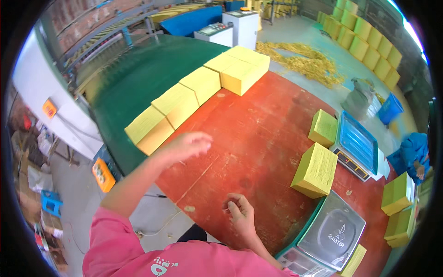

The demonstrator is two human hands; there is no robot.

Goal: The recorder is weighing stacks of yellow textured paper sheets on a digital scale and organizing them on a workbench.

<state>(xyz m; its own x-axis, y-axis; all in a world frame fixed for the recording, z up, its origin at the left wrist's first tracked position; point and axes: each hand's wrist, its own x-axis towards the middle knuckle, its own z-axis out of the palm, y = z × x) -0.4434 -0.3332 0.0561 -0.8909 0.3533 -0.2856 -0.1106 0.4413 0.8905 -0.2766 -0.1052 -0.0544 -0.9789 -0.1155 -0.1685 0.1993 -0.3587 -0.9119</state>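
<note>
My left hand (187, 145) reaches out over the red table (258, 124), fingers loosely curled and holding nothing, just short of the nearest yellow paper stack (148, 129). That stack begins a row of yellow stacks (203, 83) running away along the green conveyor belt (138, 78). My right hand (240, 212) rests near the table's front edge with the fingers curled in; nothing shows in it. Two more yellow stacks (316, 170) (323, 128) stand on the table to the right.
A blue-topped scale (357, 143) and a steel-topped scale (332, 231) sit at the table's right side. More yellow stacks (398, 194) stand beyond them. Yellow scraps (304, 60) litter the floor behind. A white machine (230, 27) stands at the belt's far end.
</note>
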